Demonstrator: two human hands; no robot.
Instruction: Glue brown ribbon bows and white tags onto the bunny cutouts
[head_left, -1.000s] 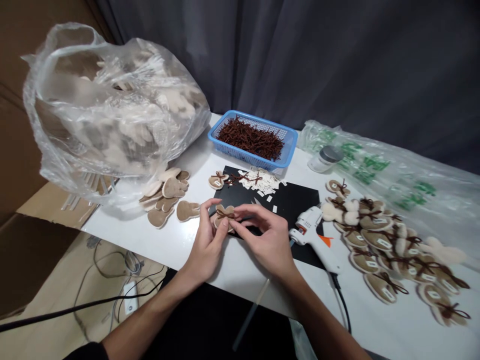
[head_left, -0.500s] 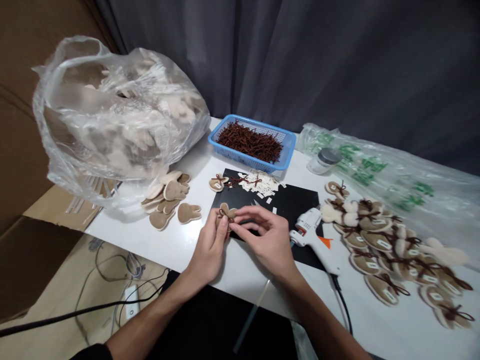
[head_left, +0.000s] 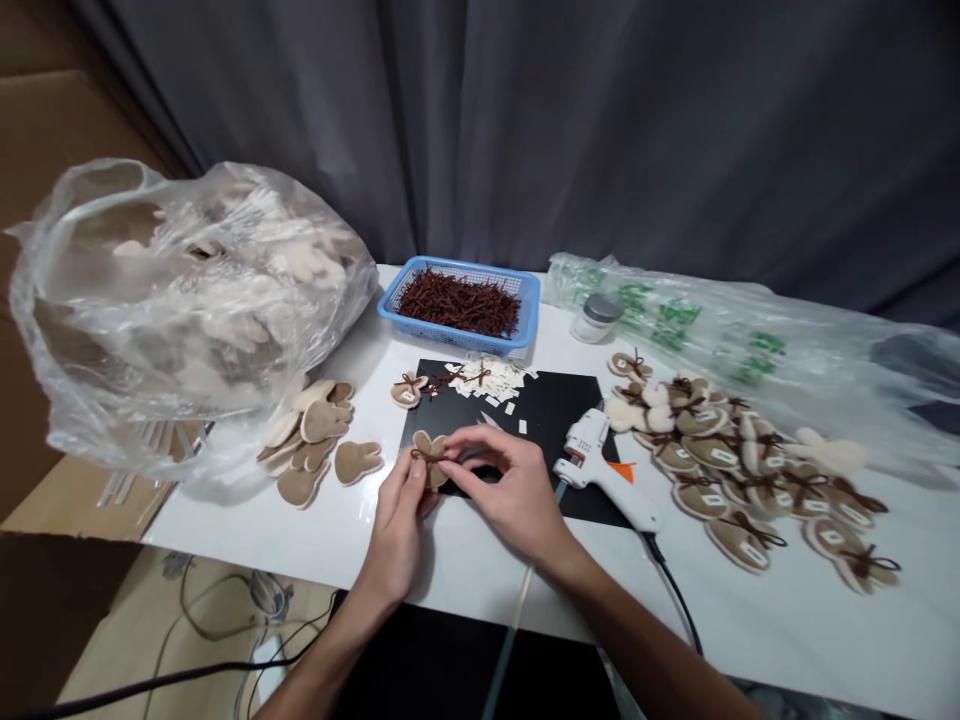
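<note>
Between my two hands is a small tan felt bunny head with pale edging, its ears pointing away from me. A dark brown bow lies across it. My left hand grips the bunny head from the left, thumb on top near the bow. The thumb and index finger of my right hand pinch together at the bow's right end. To the right lies a white glue gun with an orange trigger. Scissor tips poke out beyond my right hand on the black mat.
A blue basket of brown bows stands behind a heap of white labels. Plain bunny pieces lie left, near a big plastic bag. Finished-looking bunny pieces with bows pile up right. A grey-lidded jar stands behind them.
The camera view has shifted, so the table's things appear further left and mostly lower. Both hands stay at the bunny head, my right fingers still at the bow.
</note>
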